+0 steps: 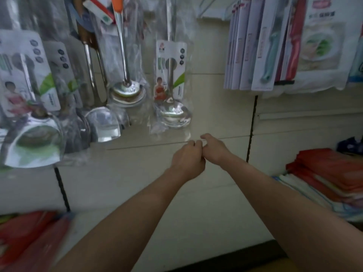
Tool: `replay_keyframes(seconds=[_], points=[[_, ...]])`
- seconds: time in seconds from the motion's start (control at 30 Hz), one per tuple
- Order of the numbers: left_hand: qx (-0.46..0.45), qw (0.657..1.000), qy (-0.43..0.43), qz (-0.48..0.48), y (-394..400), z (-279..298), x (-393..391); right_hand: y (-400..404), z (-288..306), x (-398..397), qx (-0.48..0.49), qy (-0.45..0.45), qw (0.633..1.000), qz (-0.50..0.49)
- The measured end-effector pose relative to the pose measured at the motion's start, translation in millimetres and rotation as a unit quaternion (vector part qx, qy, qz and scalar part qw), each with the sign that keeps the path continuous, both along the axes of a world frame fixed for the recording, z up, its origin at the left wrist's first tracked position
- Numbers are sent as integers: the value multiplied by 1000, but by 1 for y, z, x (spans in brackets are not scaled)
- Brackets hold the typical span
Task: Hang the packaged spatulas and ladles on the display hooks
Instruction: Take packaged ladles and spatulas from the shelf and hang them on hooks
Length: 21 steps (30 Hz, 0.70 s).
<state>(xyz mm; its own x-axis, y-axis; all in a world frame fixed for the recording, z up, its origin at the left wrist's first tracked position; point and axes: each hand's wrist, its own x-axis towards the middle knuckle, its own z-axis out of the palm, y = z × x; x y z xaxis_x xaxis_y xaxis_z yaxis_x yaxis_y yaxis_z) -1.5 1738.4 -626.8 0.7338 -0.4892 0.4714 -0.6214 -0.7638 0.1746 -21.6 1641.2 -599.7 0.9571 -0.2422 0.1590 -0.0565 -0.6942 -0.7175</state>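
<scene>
Two hands [200, 154] touching below packaged ladle [172, 79]

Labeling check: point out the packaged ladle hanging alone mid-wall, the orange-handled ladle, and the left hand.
packaged ladle [175, 112], head view, on its steel bowl.
orange-handled ladle [117, 3], head view, on the orange grip.
left hand [187, 159], head view, on the back of the hand.

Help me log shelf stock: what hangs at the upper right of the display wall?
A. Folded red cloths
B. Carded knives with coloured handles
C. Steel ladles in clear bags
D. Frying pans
B: carded knives with green and red handles hang there; the bagged ladles hang further left.
</scene>
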Motion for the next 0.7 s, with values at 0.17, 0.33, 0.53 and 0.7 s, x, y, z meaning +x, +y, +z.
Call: replay_keyframes(seconds=[0.17,0.33,0.53,0.7], points=[[4,1000,27,14,5,-32,20,5,-32,19,7,34,999,10],[9,997,73,32,13,-65,43,14,-61,43,-11,67,997,25],[59,981,178,50,32,-101,95,29,-94,81,-30,172,981,88],[83,955,268,93,73,-151,133,48,-124,119,24,193,972,129]])
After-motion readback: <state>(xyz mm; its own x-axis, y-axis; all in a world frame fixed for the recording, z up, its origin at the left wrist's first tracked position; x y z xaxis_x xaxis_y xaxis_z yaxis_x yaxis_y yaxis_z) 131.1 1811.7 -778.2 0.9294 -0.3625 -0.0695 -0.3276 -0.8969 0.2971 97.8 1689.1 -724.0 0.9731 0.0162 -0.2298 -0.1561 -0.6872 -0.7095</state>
